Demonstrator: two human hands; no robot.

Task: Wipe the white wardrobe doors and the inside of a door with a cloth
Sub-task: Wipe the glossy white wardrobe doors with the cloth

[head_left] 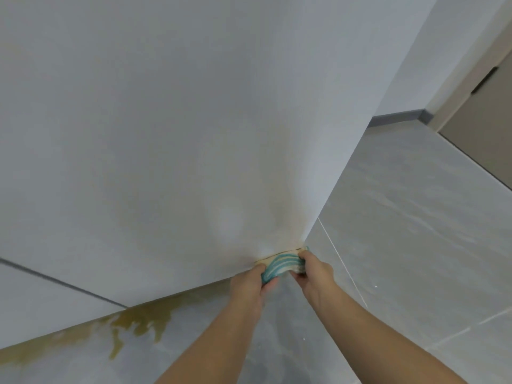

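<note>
Fingers of left hand (247, 284) and right hand (313, 273) grip cloth (279, 264) against wardrobe door (194, 134).

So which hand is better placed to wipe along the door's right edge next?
Probably the right hand: it grips the cloth just beneath that edge, while the left hand holds the end farther left.

My left hand (249, 284) and my right hand (313, 274), just under the bottom corner of the wardrobe door (194, 134), are bare. Both my forearms below that corner are bare skin as far back as shows. My fingertips are too blurred to make out nails.
</note>
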